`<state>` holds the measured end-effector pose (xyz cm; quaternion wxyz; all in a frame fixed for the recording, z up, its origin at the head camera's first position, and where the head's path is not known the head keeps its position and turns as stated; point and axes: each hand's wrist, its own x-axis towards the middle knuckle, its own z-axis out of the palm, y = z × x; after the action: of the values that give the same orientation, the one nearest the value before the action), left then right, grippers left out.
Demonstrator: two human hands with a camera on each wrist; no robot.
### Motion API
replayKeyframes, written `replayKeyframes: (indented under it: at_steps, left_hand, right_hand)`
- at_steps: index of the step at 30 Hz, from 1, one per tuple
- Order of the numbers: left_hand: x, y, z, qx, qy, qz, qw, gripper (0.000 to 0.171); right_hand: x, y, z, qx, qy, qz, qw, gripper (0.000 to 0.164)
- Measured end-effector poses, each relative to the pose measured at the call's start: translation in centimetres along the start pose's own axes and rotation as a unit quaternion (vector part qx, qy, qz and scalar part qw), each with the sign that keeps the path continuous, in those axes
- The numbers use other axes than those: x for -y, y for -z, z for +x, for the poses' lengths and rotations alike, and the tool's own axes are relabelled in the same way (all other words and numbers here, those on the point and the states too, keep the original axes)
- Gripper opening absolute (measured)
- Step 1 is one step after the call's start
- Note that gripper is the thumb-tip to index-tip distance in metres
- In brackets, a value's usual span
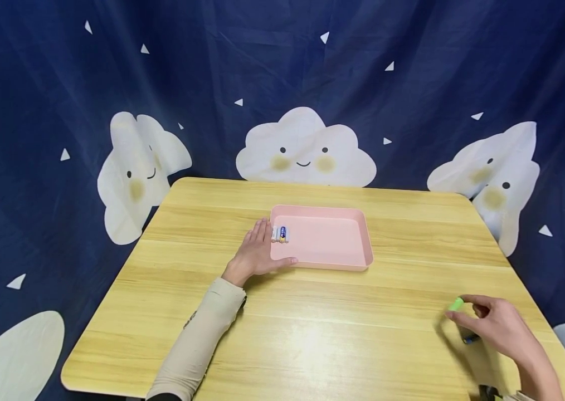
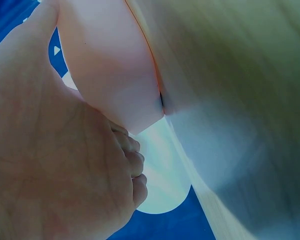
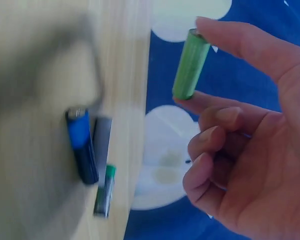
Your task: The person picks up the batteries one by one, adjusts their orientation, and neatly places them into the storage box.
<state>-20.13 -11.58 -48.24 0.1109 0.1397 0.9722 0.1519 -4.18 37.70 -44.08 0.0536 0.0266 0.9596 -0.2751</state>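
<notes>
The right hand [image 1: 507, 327] is pinching a green battery [image 3: 191, 65] by its ends between thumb and finger above the table [image 1: 363, 323], near a blue-and-black battery [image 3: 82, 147], while the left hand [image 1: 256, 252], fingers outstretched, is resting against a pink tray [image 1: 327, 240] that is holding batteries [image 1: 283, 234] at its left end.

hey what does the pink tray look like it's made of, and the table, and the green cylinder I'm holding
Pink tray: probably smooth matte plastic, given its even color and rounded, molded-looking corners. Table: wood or wood-look laminate, satiny, with streaky grain and soft glare. Green cylinder in your right hand: perhaps plastic-wrapped metal, since the green skin stops at a darker end.
</notes>
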Motion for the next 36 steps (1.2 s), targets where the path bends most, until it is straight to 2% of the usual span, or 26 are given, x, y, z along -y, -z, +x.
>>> replayKeyframes:
  at_steps: [4,10,19,27,36]
  left_hand:
    - [0.0,-0.1,-0.1,0.000,-0.001,-0.002,1.0000,0.130]
    - [0.0,-0.2,-0.1,-0.004,-0.004,-0.004,1.0000,0.129]
    - [-0.1,0.0,-0.1,-0.005,-0.004,-0.004,1.0000,0.130]
    - [-0.1,0.0,-0.1,-0.006,-0.004,-0.006,1.0000,0.130]
    - [0.0,0.2,-0.1,-0.002,0.001,0.000,1.0000,0.129]
  right_hand:
    - [1.2,-0.6,0.9,-0.015,0.024,0.023,0.999,0.061]
    - [3.0,-1.0,2.3,-0.016,0.044,0.050,0.998,0.058]
    - [5.4,-1.8,4.5,-0.026,0.079,0.107,0.991,0.057]
    - [7.2,-2.7,6.3,-0.007,0.104,0.163,0.981,0.051]
    - [8.8,-4.1,8.5,0.024,0.120,0.220,0.968,0.054]
